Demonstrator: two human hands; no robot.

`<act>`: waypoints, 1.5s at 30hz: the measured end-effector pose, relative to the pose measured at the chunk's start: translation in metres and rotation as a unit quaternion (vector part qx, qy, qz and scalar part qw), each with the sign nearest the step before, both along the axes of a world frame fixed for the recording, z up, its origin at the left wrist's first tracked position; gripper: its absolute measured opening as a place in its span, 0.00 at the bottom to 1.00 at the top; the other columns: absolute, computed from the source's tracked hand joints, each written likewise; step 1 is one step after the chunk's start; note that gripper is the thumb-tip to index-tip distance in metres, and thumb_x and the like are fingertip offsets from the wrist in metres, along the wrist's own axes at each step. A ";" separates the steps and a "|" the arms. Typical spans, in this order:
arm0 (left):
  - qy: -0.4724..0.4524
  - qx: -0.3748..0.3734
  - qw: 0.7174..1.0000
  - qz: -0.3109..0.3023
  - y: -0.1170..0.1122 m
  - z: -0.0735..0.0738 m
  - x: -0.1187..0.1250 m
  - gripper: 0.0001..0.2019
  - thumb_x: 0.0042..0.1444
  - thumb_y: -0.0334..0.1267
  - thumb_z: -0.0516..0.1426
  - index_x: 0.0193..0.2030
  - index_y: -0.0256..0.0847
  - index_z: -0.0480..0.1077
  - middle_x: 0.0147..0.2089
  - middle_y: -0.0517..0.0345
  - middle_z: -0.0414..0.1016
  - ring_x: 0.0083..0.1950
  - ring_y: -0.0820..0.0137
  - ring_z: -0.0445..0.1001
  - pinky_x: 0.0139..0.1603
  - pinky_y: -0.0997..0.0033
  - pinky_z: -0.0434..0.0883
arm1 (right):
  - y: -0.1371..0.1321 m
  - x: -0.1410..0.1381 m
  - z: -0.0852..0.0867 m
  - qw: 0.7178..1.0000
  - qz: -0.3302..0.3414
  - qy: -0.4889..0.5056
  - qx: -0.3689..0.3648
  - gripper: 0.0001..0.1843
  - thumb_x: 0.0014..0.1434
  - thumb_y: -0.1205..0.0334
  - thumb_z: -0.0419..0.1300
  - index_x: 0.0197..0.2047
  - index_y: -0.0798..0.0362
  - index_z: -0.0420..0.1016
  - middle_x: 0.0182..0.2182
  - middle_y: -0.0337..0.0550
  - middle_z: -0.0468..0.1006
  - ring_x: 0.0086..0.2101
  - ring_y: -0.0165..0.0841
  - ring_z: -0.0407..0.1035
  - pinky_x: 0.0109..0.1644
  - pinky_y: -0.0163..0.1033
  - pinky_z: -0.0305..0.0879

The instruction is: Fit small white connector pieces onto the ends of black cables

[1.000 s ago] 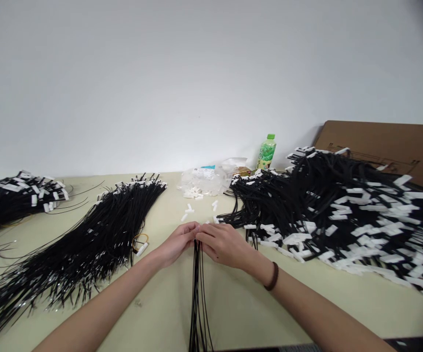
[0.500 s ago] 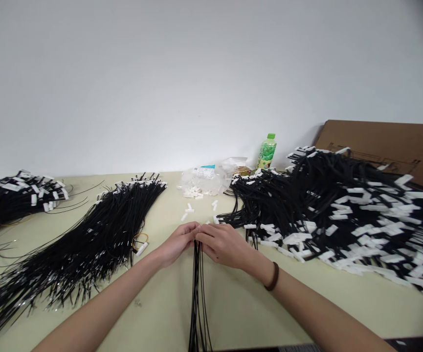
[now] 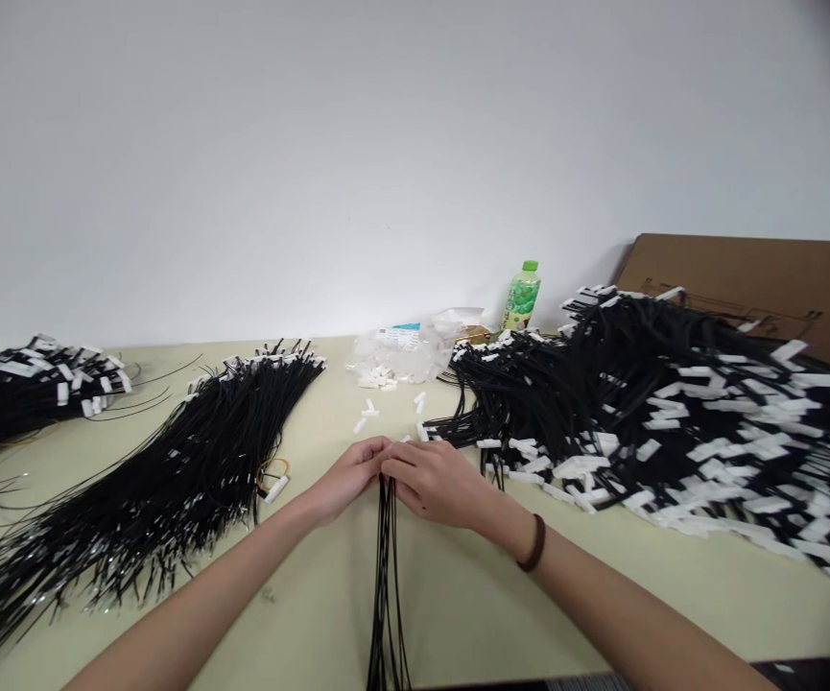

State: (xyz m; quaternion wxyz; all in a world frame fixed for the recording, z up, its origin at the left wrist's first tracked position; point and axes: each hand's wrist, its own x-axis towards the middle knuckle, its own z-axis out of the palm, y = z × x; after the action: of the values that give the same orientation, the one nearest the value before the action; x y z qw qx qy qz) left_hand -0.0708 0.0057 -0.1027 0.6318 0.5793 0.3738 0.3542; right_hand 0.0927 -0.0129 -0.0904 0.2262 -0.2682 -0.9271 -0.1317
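My left hand (image 3: pixel 346 478) and my right hand (image 3: pixel 435 480) meet fingertip to fingertip at the table's middle. Both pinch the far ends of a thin bundle of black wires (image 3: pixel 386 585) that runs straight back toward me. The fingers of both hands are curled closed around the wire tips; what sits between the fingertips is hidden. A dark bracelet (image 3: pixel 533 543) circles my right wrist. Small white connector pieces (image 3: pixel 369 413) lie scattered just beyond my hands.
A big heap of black wires with white tags (image 3: pixel 674 422) fills the right side. Another black bundle (image 3: pixel 191 470) fans out at left, and a third (image 3: pixel 18 389) lies far left. A plastic bag of white parts (image 3: pixel 404 350), a green bottle (image 3: pixel 522 296) and cardboard (image 3: pixel 760 283) stand at the back.
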 end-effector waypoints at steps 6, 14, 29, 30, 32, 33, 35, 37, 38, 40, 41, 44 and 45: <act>0.007 0.022 1.000 -0.002 0.000 0.000 0.000 0.10 0.50 0.44 0.57 0.31 0.38 0.70 0.31 0.59 0.70 0.36 0.71 0.64 0.39 0.73 0.59 | 0.000 0.001 0.000 1.000 0.000 -0.005 0.000 0.05 0.57 0.69 0.49 0.35 0.54 0.64 0.36 0.40 0.70 0.33 0.30 0.64 0.32 0.36 0.54; 0.009 0.016 1.000 -0.003 -0.001 0.003 0.001 0.11 0.49 0.44 0.57 0.30 0.37 0.69 0.31 0.59 0.70 0.36 0.71 0.64 0.39 0.74 0.59 | 0.002 0.001 -0.002 1.000 0.003 -0.005 -0.003 0.04 0.57 0.70 0.49 0.35 0.54 0.64 0.35 0.41 0.70 0.32 0.30 0.63 0.32 0.36 0.54; 0.015 0.019 1.000 -0.004 -0.001 0.002 0.000 0.12 0.50 0.45 0.57 0.30 0.37 0.69 0.31 0.59 0.69 0.35 0.71 0.64 0.37 0.74 0.59 | 0.001 0.000 -0.001 1.000 0.006 -0.005 -0.009 0.04 0.57 0.70 0.49 0.35 0.54 0.64 0.35 0.42 0.70 0.32 0.30 0.64 0.32 0.35 0.55; 0.015 0.014 1.000 -0.005 -0.001 0.001 0.000 0.12 0.49 0.45 0.57 0.30 0.37 0.69 0.30 0.60 0.69 0.35 0.72 0.63 0.37 0.74 0.59 | 0.001 0.000 -0.001 1.000 0.005 -0.004 -0.007 0.04 0.57 0.70 0.49 0.35 0.54 0.64 0.35 0.42 0.70 0.32 0.30 0.64 0.32 0.35 0.55; 0.013 0.005 1.000 -0.004 -0.001 0.001 0.000 0.12 0.49 0.45 0.57 0.30 0.37 0.68 0.30 0.60 0.68 0.34 0.72 0.63 0.36 0.75 0.59 | 0.000 0.001 0.000 1.000 0.006 0.000 0.000 0.04 0.58 0.70 0.49 0.35 0.54 0.64 0.36 0.41 0.70 0.33 0.30 0.65 0.32 0.36 0.55; 0.010 0.001 1.000 -0.003 -0.001 0.001 -0.001 0.12 0.49 0.46 0.57 0.30 0.37 0.68 0.30 0.60 0.68 0.34 0.72 0.63 0.36 0.74 0.59 | 0.000 0.001 0.000 1.000 0.007 0.004 0.005 0.04 0.58 0.69 0.49 0.35 0.54 0.64 0.36 0.41 0.70 0.33 0.30 0.65 0.32 0.36 0.56; -0.001 -0.005 1.000 0.001 0.000 0.000 -0.001 0.13 0.49 0.47 0.57 0.30 0.36 0.67 0.29 0.60 0.67 0.33 0.72 0.63 0.36 0.74 0.59 | 0.001 0.001 0.001 1.000 0.011 0.014 0.014 0.04 0.59 0.69 0.50 0.35 0.54 0.65 0.36 0.41 0.71 0.33 0.30 0.65 0.32 0.36 0.56; -0.015 -0.012 1.000 0.006 0.000 -0.001 -0.001 0.14 0.49 0.47 0.57 0.30 0.36 0.67 0.28 0.61 0.66 0.32 0.73 0.63 0.36 0.74 0.59 | 0.001 0.002 0.003 0.999 0.014 0.025 0.022 0.05 0.60 0.69 0.49 0.35 0.54 0.65 0.36 0.41 0.71 0.33 0.30 0.65 0.33 0.35 0.56; -0.021 -0.017 1.000 0.007 0.000 0.000 -0.001 0.14 0.49 0.48 0.58 0.30 0.36 0.66 0.27 0.61 0.65 0.32 0.73 0.63 0.35 0.75 0.59 | 0.001 0.002 0.003 0.999 0.015 0.029 0.026 0.05 0.60 0.69 0.49 0.36 0.54 0.65 0.36 0.41 0.71 0.34 0.30 0.66 0.33 0.35 0.57; -0.033 -0.025 0.999 0.009 0.000 0.000 -0.001 0.14 0.48 0.48 0.58 0.29 0.37 0.65 0.27 0.62 0.64 0.31 0.74 0.62 0.34 0.75 0.58 | 0.001 0.002 0.005 0.999 0.016 0.034 0.034 0.06 0.60 0.69 0.49 0.36 0.55 0.66 0.35 0.41 0.71 0.33 0.29 0.66 0.33 0.35 0.57; -0.040 -0.030 0.999 0.011 0.000 0.001 -0.001 0.14 0.48 0.48 0.58 0.28 0.37 0.65 0.26 0.62 0.65 0.30 0.74 0.62 0.33 0.75 0.58 | 0.001 0.002 0.005 0.999 0.014 0.033 0.037 0.06 0.61 0.69 0.49 0.36 0.55 0.66 0.35 0.41 0.71 0.33 0.29 0.66 0.33 0.35 0.57; -0.064 -0.040 0.997 0.018 0.000 0.003 -0.001 0.14 0.48 0.46 0.59 0.27 0.37 0.65 0.26 0.62 0.65 0.30 0.74 0.62 0.34 0.74 0.59 | 0.001 0.003 0.006 0.999 0.014 0.030 0.038 0.07 0.61 0.68 0.48 0.37 0.54 0.67 0.35 0.42 0.71 0.32 0.29 0.66 0.33 0.35 0.58; -0.071 -0.041 0.996 0.023 0.000 0.004 -0.001 0.13 0.48 0.46 0.59 0.27 0.37 0.65 0.26 0.63 0.65 0.30 0.74 0.62 0.34 0.75 0.59 | 0.001 0.003 0.005 0.999 0.015 0.029 0.037 0.08 0.61 0.67 0.48 0.38 0.54 0.67 0.35 0.42 0.71 0.32 0.29 0.66 0.33 0.35 0.58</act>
State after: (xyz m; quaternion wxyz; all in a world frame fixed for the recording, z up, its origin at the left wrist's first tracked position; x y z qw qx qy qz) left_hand -0.0720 0.0057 -0.0990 0.6714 0.5177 0.3551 0.3937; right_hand 0.0954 -0.0121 -0.0849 0.2653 -0.2494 -0.9184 -0.1549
